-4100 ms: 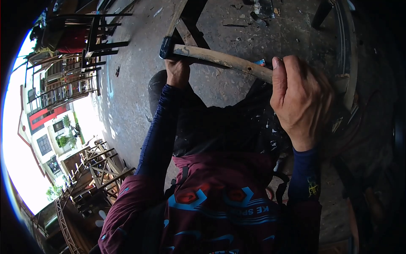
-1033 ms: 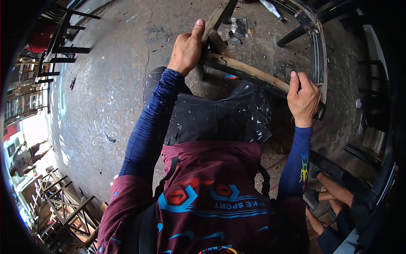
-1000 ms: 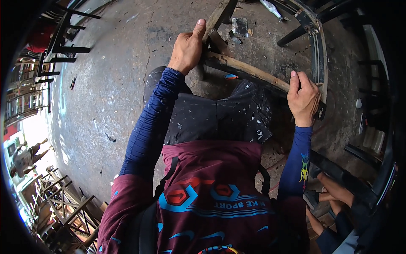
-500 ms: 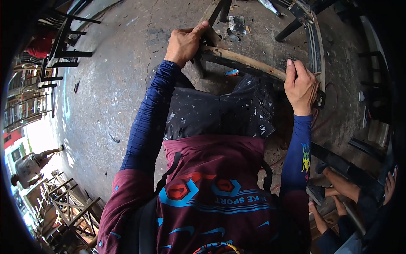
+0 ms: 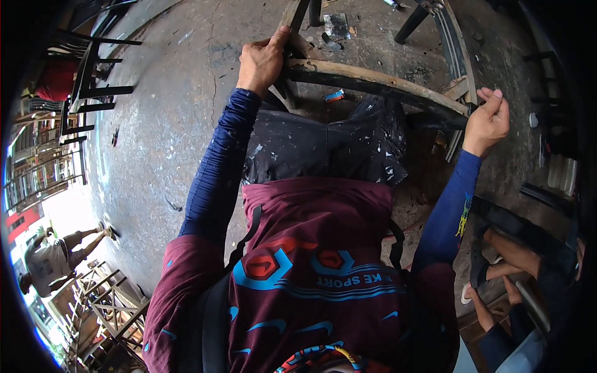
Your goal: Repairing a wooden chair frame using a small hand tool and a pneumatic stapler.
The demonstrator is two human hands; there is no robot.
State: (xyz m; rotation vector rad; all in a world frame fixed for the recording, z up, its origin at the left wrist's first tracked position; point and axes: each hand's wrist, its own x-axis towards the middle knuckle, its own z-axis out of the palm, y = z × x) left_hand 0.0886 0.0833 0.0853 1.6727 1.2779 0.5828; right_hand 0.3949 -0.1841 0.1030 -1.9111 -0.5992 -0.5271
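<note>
A wooden furniture frame (image 5: 379,73), worn black paint with bare wood along its upper edges, stands in front of my legs. At its left corner my left hand (image 5: 261,64) is closed round the wood, thumb lying along the side rail. My right hand (image 5: 487,127) is just beyond the frame's right corner, fingers curled and thumb against them. What those fingers hold, if anything, is hidden. A small pale wood block (image 5: 456,88) sits inside the right corner, beside the right side rail (image 5: 459,46).
A small blue and orange packet (image 5: 334,96) lies on the concrete floor (image 5: 168,124). Dark chairs (image 5: 93,90) stand at the left, with stacked wooden frames (image 5: 115,311) below. One person (image 5: 53,261) is at the far left; other people's bare legs (image 5: 510,255) are close at the lower right.
My right hand has moved right, past the frame's corner, exposing the wood block there. My left hand and the frame appear slightly further left and up. The person at far left has shifted.
</note>
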